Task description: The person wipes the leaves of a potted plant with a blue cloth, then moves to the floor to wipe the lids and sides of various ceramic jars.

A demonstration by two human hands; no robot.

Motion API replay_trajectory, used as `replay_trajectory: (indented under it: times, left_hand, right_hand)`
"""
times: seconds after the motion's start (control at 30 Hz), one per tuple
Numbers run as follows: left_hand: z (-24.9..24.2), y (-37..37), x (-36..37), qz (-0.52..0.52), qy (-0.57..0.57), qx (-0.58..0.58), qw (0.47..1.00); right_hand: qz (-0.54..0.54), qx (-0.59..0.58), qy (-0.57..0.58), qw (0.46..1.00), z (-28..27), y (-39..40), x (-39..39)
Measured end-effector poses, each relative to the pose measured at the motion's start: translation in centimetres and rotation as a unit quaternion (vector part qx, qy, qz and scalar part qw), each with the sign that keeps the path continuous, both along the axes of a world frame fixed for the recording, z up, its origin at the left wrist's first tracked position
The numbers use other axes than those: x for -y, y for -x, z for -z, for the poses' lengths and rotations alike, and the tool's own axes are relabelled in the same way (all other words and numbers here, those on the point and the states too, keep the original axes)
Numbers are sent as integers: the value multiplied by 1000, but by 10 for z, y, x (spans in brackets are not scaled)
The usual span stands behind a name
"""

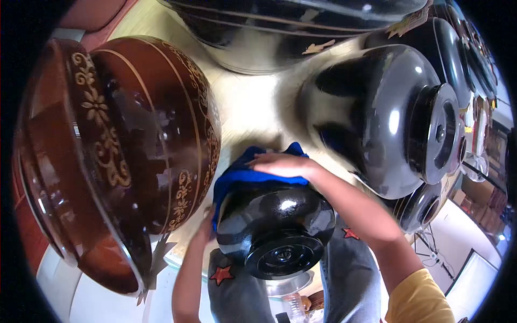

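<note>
A glossy black lidded jar point(269, 218) stands close in front of me, between my knees, its round lid point(285, 255) turned toward me. Over its far side lies a blue cloth point(231, 175). My right hand point(283, 165) reaches across the jar and holds the cloth down against it, fingers laid along the fabric. At the jar's left side is my left hand point(208, 223), beside the cloth's hanging edge. It is blurred and its fingers are mostly hidden.
A large brown jar point(156, 134) with gold floral patterns rises at the left. To the right stands a big black lidded jar point(377, 118), with more dark jars behind it. Another large dark vessel point(301, 27) is at the top. A clear plastic bottle point(294, 308) is below, between my legs.
</note>
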State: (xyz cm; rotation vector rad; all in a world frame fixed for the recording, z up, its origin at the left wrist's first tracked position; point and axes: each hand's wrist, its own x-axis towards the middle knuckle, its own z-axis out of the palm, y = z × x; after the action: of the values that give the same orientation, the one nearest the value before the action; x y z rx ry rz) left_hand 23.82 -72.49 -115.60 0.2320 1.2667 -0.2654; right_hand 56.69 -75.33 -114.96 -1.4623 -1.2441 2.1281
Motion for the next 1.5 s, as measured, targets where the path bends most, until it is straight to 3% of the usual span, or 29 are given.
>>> replay_trajectory:
  times: [0.1,0.13,0.2,0.27,0.33,0.37,0.43,0.47,0.5,0.57,0.6,0.67,0.7,0.73,0.77,0.83,0.9,0.93,0.97,1.03,1.07,1.1,1.17,1.23,1.3,1.37,1.4,1.47,1.5]
  left_hand:
    - [-46,17,28,-35,-7,-21,999]
    - [-57,17,37,-40,-11,-20,999]
    - [-73,20,57,-22,-199,-44,979]
    - [-57,36,73,-63,-182,-31,981]
    - [-42,39,69,-106,-129,-6,986]
    - [-39,35,67,-113,-136,-5,984]
    - [-49,7,47,-160,-42,-43,985]
    - [-27,21,55,-173,-68,-2,983]
    - [-4,28,56,-173,-68,-5,983]
    - [30,32,56,-164,-159,102,968]
    - [25,17,43,-140,-148,127,971]
    - [29,-6,25,-117,-132,151,973]
    - [38,-9,21,-117,-110,143,977]
    - [49,-13,15,-117,-88,135,980]
    - [95,-2,12,-142,17,128,981]
    - [91,-24,1,-128,-20,143,981]
    - [122,-24,-9,-77,35,115,990]
    - [107,-29,-17,-52,81,37,995]
    - [98,-33,-21,-53,83,36,995]
    - [83,-38,-27,34,-26,57,997]
    - [37,-60,-35,68,-57,23,996]
    - [34,-55,-33,68,-56,23,996]
    - [28,-43,-30,65,-65,-8,996]
    - [-10,-50,-27,77,-99,40,991]
    - [-28,-52,-24,131,-255,37,957]
    - [-59,-72,-31,163,-260,32,951]
    - [-72,-85,-37,219,-293,65,928]
    - [-81,-108,-44,316,-345,119,875]
    - [-82,-122,-46,322,-343,122,874]
  right_hand:
    - [-46,78,-8,996,-52,17,-12]
    - [-47,108,-94,989,-63,26,-10]
    - [-103,149,-145,973,-80,40,-15]
    - [-130,151,-157,967,-81,54,-35]
    - [-263,86,-11,961,-70,68,-65]
    - [-294,36,2,955,-53,75,-75]
    - [-314,-18,41,948,-1,88,-79]
    - [-312,-60,50,947,46,96,-72]
    - [-295,-60,57,952,74,92,-67]
    - [-232,-34,76,969,105,65,-59]
    - [-200,-29,103,974,118,52,-51]
    - [-73,-74,315,943,110,25,-42]
    - [-31,-9,167,986,147,17,-16]
    - [8,-55,205,977,170,9,4]
    - [50,-102,243,963,179,1,21]
    - [99,-79,182,975,146,-17,51]
    - [143,-56,118,981,109,-26,54]
    - [146,-60,196,968,96,-27,53]
    - [164,-76,217,959,98,-25,58]
    - [200,-107,258,939,106,-20,71]
    - [194,-106,199,955,88,-22,69]
    - [188,-104,139,967,67,-24,67]
    - [229,-97,138,959,20,-24,65]
    - [310,-83,130,938,-18,-22,67]
    - [362,-63,97,925,-9,-21,104]
    - [462,-106,208,856,-28,-16,126]
    - [467,-107,204,854,-30,-12,136]
    - [551,-176,196,791,-24,-2,159]
    - [557,-176,197,788,-33,3,166]
